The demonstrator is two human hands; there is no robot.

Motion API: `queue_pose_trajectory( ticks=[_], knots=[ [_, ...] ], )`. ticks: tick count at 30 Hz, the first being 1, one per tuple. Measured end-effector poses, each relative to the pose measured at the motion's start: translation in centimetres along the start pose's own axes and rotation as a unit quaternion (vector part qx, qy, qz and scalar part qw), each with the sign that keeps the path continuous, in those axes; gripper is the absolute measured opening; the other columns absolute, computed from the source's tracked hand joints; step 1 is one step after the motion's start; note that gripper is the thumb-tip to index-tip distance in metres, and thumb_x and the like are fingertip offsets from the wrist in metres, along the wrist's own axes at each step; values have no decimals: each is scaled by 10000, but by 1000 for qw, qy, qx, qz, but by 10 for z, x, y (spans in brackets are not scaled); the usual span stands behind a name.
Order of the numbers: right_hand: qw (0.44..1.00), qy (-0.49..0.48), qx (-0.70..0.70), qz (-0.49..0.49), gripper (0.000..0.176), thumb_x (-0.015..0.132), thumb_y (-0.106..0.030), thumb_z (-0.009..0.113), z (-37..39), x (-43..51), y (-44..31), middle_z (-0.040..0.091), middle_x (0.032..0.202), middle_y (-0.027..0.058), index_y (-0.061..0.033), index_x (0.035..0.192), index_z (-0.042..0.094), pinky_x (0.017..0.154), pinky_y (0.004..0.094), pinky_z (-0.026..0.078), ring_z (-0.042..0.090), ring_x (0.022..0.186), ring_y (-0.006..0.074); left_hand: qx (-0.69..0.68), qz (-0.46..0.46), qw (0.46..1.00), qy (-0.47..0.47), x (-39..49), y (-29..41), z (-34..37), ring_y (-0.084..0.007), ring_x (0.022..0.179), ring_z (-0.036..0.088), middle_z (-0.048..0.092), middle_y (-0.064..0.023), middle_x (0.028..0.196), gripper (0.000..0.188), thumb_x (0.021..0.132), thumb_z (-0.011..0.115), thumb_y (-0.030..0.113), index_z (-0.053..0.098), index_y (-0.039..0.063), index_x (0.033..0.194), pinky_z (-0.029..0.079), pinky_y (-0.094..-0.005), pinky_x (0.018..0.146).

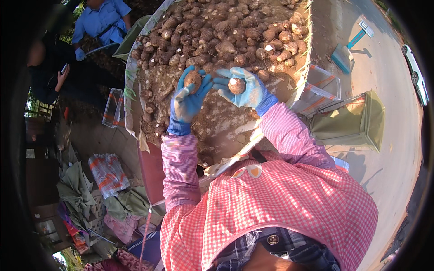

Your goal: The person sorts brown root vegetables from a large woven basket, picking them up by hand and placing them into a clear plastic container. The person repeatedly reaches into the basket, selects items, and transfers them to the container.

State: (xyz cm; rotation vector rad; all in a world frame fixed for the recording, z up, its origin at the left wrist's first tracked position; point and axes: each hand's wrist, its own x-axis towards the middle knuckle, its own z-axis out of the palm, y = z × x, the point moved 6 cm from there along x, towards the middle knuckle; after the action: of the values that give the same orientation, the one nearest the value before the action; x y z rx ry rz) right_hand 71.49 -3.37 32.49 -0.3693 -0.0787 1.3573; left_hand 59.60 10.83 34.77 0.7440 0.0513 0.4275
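Both hands wear blue knit gloves with worn, dirty palms. My left hand (190,98) is closed around a brown taro corm (193,81), its thumb and fingers on either side. My right hand (245,88) lies palm up with its fingers partly curled, and a rounder taro corm (237,86) with a white cut spot rests in it. The fingertips of the two hands are close together. Beyond them a large heap of taro corms (225,47) covers the far part of a soil-covered, cloth-edged table (220,125). A few small corms lie along its left side.
Two people (101,25) stand at the upper left, one in a blue shirt with a gloved hand on a pole, one holding a phone. Clear plastic bags (113,107) hang beside the table. A green fabric bin (347,122) and a turquoise scale (342,58) stand right; folded bags (109,175) lie lower left.
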Motion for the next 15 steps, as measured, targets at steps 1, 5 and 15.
queue_pose_trajectory(
  ticks=[1, 5, 15],
  knots=[
    [999, -8, -36, -11, 529, 993, -353, 589, 5, -3, 0, 679, 1216, 210, 23, 1364, 570, 930, 436, 601, 699, 1056, 304, 9, 22, 999, 26, -4, -6, 11, -376, 1321, 537, 505, -189, 1446, 675, 940, 637, 173, 346, -1, 1524, 427, -498, 1164],
    [967, 106, -232, -5, 524, 1019, -441, 573, 8, -26, 0, 677, 1176, 57, -86, 1403, 571, 936, 434, 584, 677, 1026, 196, 289, 94, 953, 25, -8, -30, 61, -311, 1412, 455, 473, -159, 1492, 699, 948, 678, 200, 358, 7, 1538, 366, -446, 1177],
    [925, 99, -344, -127, 567, 1041, -441, 542, 3, -92, -74, 705, 1021, 134, -17, 1416, 506, 663, 319, 599, 720, 835, 201, 833, 138, 535, 10, 113, -6, 38, -315, 1416, 441, 501, -120, 1514, 666, 879, 714, 527, 569, 186, 1432, 286, -537, 1188]
  ],
)
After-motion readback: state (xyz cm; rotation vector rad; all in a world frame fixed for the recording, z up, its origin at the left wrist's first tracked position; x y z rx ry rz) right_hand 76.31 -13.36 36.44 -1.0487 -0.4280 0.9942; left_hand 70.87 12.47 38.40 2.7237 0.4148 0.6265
